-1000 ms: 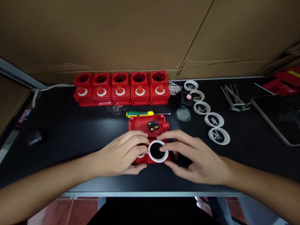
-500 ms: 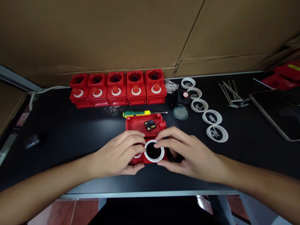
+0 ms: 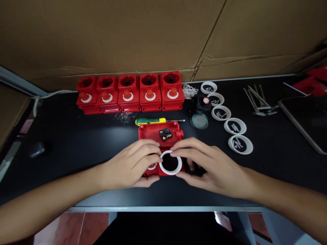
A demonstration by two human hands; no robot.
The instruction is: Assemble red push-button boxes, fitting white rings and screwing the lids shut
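A white ring (image 3: 178, 170) with a dark round middle sits on a red housing part (image 3: 147, 173) near the table's front edge. My left hand (image 3: 135, 163) curls round the left side of that part, fingertips against the ring's left rim. From the other side my right hand (image 3: 204, 163) grips the ring, its index and middle fingertips on the top rim and the thumb below. Just behind lies an open red box (image 3: 150, 131) with a small black switch block (image 3: 165, 134) inside. My left fingers partly cover a small round fitting on the red part.
A green and yellow screwdriver (image 3: 150, 121) lies behind the box. Several assembled red units (image 3: 150, 86) stand in a row at the back. To the right are white dishes (image 3: 240, 149) of screws, a clear disc (image 3: 199, 121), long bolts (image 3: 260, 98) and a tablet-like device (image 3: 304, 119).
The whole view has shifted slightly, so things appear a little further right and higher. Both hands keep nearly the same grip on the ring and red part.
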